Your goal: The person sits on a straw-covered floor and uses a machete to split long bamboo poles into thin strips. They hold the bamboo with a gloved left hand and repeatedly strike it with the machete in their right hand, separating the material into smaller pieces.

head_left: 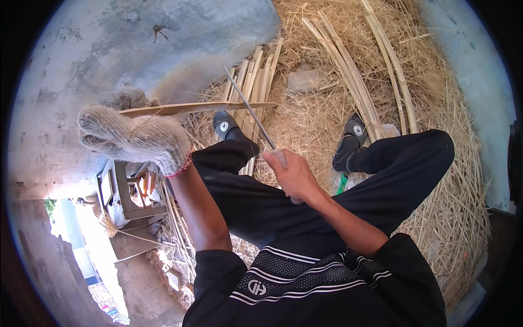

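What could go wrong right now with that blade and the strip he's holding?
1. The right hand is bare on the knife, whose blade crosses the bamboo strip; a slip could cut it.
2. The blade sits above the legs and the left shoe; it could drop onto them.
3. The gloved left hand grips the strip near the blade's path.

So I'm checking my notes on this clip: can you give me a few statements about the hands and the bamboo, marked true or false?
1. The left hand wears a knitted glove. True.
2. The left hand holds a flat bamboo strip. True.
3. The right hand is gloved too. False: it is bare.
4. The right hand grips a hammer. False: it grips a long thin blade by its handle.
5. More bamboo strips lie on the straw near the feet. True.
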`<control>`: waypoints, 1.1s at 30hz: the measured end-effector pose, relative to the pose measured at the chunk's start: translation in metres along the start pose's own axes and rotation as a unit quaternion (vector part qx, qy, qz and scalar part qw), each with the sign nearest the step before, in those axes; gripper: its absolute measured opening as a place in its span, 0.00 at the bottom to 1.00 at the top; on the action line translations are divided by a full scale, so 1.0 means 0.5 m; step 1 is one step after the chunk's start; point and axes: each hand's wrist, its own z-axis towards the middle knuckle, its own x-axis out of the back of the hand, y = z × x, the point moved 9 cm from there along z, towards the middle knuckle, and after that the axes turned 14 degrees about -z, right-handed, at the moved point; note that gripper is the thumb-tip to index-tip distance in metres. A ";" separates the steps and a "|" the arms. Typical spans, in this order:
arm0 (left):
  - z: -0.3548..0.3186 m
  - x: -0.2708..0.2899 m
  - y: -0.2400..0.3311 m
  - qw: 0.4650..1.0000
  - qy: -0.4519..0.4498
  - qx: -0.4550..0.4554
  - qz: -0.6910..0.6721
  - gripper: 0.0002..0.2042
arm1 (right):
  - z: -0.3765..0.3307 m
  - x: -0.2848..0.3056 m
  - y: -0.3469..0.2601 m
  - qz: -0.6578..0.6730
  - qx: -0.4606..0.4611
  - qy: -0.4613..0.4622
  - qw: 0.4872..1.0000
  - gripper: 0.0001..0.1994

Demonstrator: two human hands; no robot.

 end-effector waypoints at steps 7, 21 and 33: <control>-0.017 -0.063 0.068 0.988 0.047 0.070 -0.128 0.17 | -0.055 0.011 -0.088 0.057 0.094 0.002 0.994 0.24; 0.016 -0.087 0.054 0.982 0.040 0.137 -0.122 0.15 | 0.084 -0.004 0.105 -0.096 -0.025 0.009 0.995 0.28; 0.083 -0.114 0.082 0.947 0.184 0.177 -0.196 0.13 | 0.084 0.103 0.037 -0.016 0.035 0.095 0.995 0.27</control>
